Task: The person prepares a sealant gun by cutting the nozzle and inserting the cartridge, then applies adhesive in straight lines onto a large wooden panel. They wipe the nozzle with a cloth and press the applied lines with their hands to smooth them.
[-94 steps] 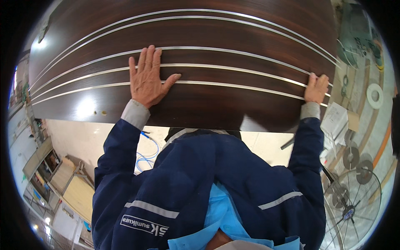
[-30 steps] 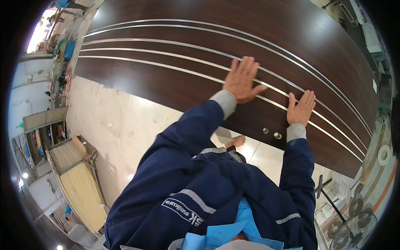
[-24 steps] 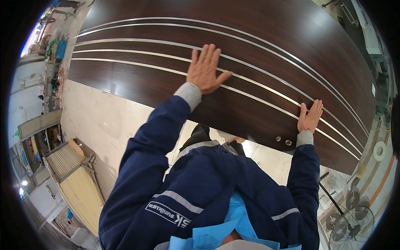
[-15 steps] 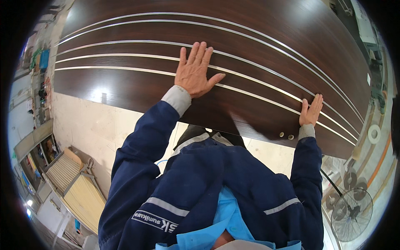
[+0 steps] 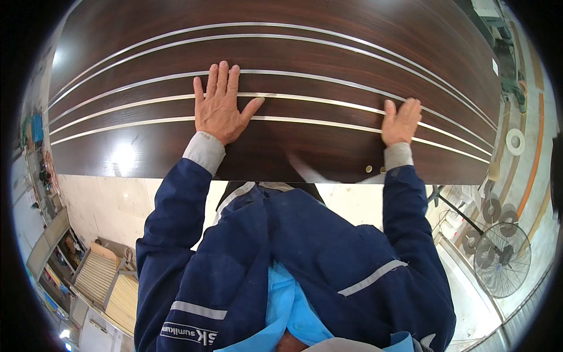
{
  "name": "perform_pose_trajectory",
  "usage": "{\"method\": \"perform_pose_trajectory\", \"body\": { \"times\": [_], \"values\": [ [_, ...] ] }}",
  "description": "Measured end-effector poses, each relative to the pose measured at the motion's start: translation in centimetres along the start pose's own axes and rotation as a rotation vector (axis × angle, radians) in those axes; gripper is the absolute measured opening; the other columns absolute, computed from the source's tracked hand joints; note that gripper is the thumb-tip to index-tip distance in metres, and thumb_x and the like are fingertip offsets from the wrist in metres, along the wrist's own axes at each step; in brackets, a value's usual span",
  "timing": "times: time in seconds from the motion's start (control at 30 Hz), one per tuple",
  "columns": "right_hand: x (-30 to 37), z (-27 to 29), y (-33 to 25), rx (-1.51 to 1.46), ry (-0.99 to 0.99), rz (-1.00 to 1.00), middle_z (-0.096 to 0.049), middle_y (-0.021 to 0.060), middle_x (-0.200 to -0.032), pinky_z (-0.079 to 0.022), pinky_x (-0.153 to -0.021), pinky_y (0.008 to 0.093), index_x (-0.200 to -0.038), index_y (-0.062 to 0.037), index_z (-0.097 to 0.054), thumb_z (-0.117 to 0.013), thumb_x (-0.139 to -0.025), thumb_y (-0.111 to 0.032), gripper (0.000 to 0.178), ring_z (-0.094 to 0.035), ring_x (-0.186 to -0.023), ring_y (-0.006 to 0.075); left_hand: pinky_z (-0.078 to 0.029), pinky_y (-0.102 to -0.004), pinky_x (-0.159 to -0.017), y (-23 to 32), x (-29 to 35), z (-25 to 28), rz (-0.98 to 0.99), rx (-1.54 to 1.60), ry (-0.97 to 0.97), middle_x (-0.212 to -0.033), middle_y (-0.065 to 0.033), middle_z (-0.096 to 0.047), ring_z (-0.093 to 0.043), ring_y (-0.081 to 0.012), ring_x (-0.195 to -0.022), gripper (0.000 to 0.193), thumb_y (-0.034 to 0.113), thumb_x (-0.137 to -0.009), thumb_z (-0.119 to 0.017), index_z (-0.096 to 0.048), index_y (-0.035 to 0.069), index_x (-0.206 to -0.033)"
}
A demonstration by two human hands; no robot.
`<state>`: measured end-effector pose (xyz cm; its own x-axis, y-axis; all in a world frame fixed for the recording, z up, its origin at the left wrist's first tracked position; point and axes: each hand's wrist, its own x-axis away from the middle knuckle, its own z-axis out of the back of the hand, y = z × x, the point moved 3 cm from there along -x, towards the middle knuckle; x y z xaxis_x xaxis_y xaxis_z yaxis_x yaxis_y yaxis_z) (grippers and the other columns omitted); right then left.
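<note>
Panel: a long dark wood-grain panel (image 5: 328, 53) fills the upper half of the view, lying flat in front of the person, its near edge running across at chest height
Strips: five thin silver strips (image 5: 328, 58) run along the panel's length, bent into curves by the lens
Left hand: the left hand (image 5: 221, 108) lies palm down on the panel, fingers spread wide and thumb out to the side; it holds nothing and covers the two nearest strips
Right hand: the right hand (image 5: 400, 122) presses flat on the panel near its right end, fingers close together and straight, on the nearest strip; it grips nothing
Holes: two small round holes (image 5: 375, 169) sit in the panel by its near edge, just below the right wrist
Sleeves: dark blue sleeves with grey cuffs reach up from the lower edge to both hands
Floor: pale floor (image 5: 117, 199) shows under the panel's near edge
Fan: a round wire-caged fan (image 5: 502, 259) stands at the lower right, well apart from the panel
Tape roll: a white ring (image 5: 515, 141) lies beyond the panel's right end
</note>
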<state>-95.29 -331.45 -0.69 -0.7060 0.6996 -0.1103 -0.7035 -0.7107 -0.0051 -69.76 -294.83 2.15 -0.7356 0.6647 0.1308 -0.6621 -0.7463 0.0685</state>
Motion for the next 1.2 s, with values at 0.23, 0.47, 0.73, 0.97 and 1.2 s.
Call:
{"method": "perform_pose_trajectory", "body": {
  "times": [0.23, 0.47, 0.73, 0.97, 1.2],
  "values": [
    [4.7, 1.0, -18.6, -0.23, -0.044, 0.318, -0.022, 0.0328, -0.162, -0.008, -0.126, 0.0539, -0.153, 0.0125, -0.027, -0.054, -0.097, -0.059, 0.095, -0.016, -0.154, 0.0446, -0.01, -0.0546, -0.125, 0.6, -0.2, 0.4, -0.02, 0.065, 0.074, -0.165, -0.0187, -0.028, -0.02, -0.0344, -0.155, 0.089, 0.068, -0.095, -0.048, -0.034, 0.004, -0.156],
    [4.5, 2.0, -18.5, -0.144, -0.05, 0.222, -0.026, 0.0287, -0.162, -0.013, -0.125, 0.0527, -0.154, 0.0076, -0.03, -0.055, -0.1, -0.047, 0.081, -0.02, -0.153, 0.0425, -0.008, -0.0527, -0.126, -1.9, 0.8, 0.0, -0.165, 0.275, 0.091, -0.164, -0.0228, -0.026, -0.017, -0.0366, -0.155, 0.092, 0.068, -0.096, -0.045, -0.032, -0.002, -0.155],
    [4.6, -0.6, -17.5, -0.076, -0.022, 0.202, -0.028, 0.0246, -0.163, -0.015, -0.125, 0.0518, -0.155, 0.0022, -0.033, -0.054, -0.102, -0.039, 0.07, -0.023, -0.153, 0.039, -0.003, -0.0528, -0.126, -24.3, 3.8, 0.3, -0.056, 0.166, 0.106, -0.166, -0.0204, -0.024, -0.014, -0.0336, -0.157, 0.096, 0.074, -0.094, -0.04, -0.029, 0.002, -0.158],
    [3.2, -1.3, -13.3, 0.02, -0.167, 0.083, -0.025, 0.0219, -0.165, -0.016, -0.125, 0.0515, -0.157, -0.002, -0.031, -0.043, -0.107, -0.046, 0.068, -0.022, -0.153, 0.0386, -0.005, -0.0572, -0.125, -35.0, 5.4, -0.4, -0.13, 0.079, 0.174, -0.165, -0.0149, -0.029, -0.019, -0.0299, -0.156, 0.092, 0.074, -0.094, -0.041, -0.033, 0.007, -0.157],
    [4.0, -1.6, -34.9, -0.039, 0.059, 0.02, -0.027, 0.0291, -0.162, -0.017, -0.123, 0.0544, -0.152, 0.0071, -0.033, -0.044, -0.106, -0.048, 0.072, -0.023, -0.151, 0.0428, -0.004, -0.0603, -0.125, -35.8, 5.4, 0.6, -0.135, 0.157, 0.115, -0.166, -0.0143, -0.027, -0.018, -0.0314, -0.156, 0.093, 0.076, -0.095, -0.032, -0.031, 0.007, -0.158]
  ]
}}
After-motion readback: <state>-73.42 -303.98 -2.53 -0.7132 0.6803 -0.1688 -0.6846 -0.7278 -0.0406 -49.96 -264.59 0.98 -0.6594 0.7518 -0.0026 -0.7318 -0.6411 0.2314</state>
